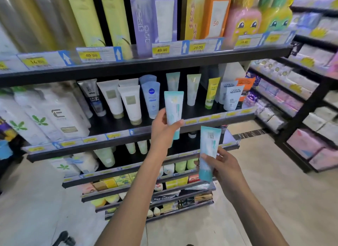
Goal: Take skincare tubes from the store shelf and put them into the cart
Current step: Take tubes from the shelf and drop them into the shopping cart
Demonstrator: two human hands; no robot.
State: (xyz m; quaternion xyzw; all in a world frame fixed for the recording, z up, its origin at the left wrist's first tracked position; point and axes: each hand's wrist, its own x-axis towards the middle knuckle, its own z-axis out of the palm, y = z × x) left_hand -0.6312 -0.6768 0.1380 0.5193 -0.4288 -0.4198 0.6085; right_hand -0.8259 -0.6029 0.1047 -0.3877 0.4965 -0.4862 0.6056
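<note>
While each hand [164, 128] grips a teal tube [173, 108], more tubes [128, 103] crowd the shelf [109, 134].

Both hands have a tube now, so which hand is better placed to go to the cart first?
Probably the right hand: it holds its tube low, away from the shelf. The left hand holds its own up by it. No cart shows.

The black shelf [117, 125] carries upright tubes: white ones [130, 103], a blue Nivea tube [151, 97], L'Oreal tubes [232, 97] at right.
</note>
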